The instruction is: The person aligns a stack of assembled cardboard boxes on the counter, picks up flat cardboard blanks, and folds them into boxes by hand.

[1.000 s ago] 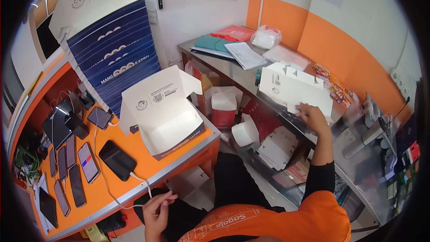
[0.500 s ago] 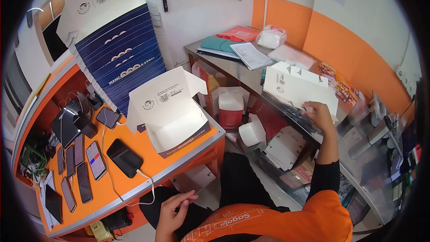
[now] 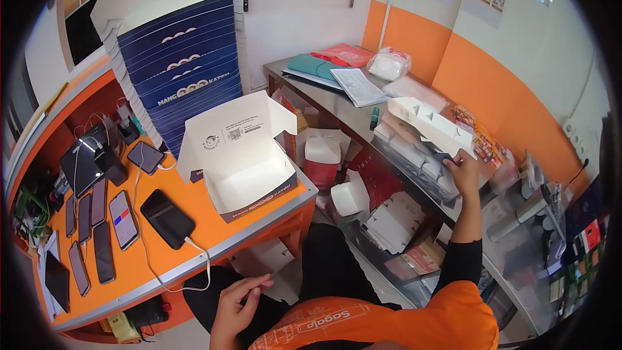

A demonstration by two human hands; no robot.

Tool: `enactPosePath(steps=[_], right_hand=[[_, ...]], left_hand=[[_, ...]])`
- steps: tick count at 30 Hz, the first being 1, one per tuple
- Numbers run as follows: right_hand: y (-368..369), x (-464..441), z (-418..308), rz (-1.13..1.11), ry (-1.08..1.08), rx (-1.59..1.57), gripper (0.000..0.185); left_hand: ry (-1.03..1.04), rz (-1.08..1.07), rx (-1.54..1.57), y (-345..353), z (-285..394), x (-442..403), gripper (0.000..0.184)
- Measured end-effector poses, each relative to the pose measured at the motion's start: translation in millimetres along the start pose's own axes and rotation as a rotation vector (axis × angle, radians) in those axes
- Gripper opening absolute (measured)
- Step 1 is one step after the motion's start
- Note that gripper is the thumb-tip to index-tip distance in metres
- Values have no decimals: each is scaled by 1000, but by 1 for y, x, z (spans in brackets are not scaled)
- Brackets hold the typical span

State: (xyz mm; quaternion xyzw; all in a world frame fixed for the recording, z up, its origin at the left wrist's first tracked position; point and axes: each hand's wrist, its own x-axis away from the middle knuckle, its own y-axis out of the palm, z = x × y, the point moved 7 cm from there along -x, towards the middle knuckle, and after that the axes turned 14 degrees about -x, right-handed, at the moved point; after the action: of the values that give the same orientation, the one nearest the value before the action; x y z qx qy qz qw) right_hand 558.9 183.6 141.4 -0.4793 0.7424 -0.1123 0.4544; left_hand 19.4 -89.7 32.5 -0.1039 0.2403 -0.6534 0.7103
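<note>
My right hand [image 3: 462, 172] pinches the near edge of a flat cardboard box blank [image 3: 424, 123], whose white inner side is tilted up off a stack of folded blanks [image 3: 414, 159] on the steel table. Over my lap, my left hand [image 3: 241, 301] rests with its fingers loosely stretched and the thumb beside them; I see nothing in it. An opened box [image 3: 253, 181], white inside and dark blue outside, stands on the orange counter with its lid up. Behind it rises a tall stack of dark blue boxes [image 3: 184, 65].
Several phones [image 3: 123, 220] and charging cables lie on the orange counter [image 3: 220, 240]. On the steel table [image 3: 311, 97] are folders, papers [image 3: 358, 86], a wrapped white bundle [image 3: 389, 63] and sauce sachets [image 3: 489, 142]. Loose white boxes [image 3: 350, 194] sit below it.
My right hand has raised the blank's near edge, uncovering the folded blanks beneath and a small green tube. My left hand stays over my lap. The whole view has shifted slightly.
</note>
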Motion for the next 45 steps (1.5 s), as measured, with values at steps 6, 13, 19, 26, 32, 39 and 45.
enactPosePath(steps=[6,13,19,26,32,39,45], right_hand=[[-15,-25,45,169,-25,-170,31],[-59,-5,-27,664,-271,28,11],[-67,66,-176,117,-622,-39,9],[-26,130,-231,-828,-647,-424,10],[43,172,-265,-975,-874,-421,22],[99,215,-302,-957,-1110,-449,26],[77,155,-291,-254,-822,-368,43]], left_hand=[[-23,-9,20,-2,-8,5,32],[-16,-13,-4,-4,-9,5,33],[-3,-84,-18,0,-7,1,32],[11,84,209,-4,-7,-8,37],[285,-78,145,3,60,-37,44],[143,-457,-253,54,82,-44,45],[-107,-370,-202,47,43,-48,28]])
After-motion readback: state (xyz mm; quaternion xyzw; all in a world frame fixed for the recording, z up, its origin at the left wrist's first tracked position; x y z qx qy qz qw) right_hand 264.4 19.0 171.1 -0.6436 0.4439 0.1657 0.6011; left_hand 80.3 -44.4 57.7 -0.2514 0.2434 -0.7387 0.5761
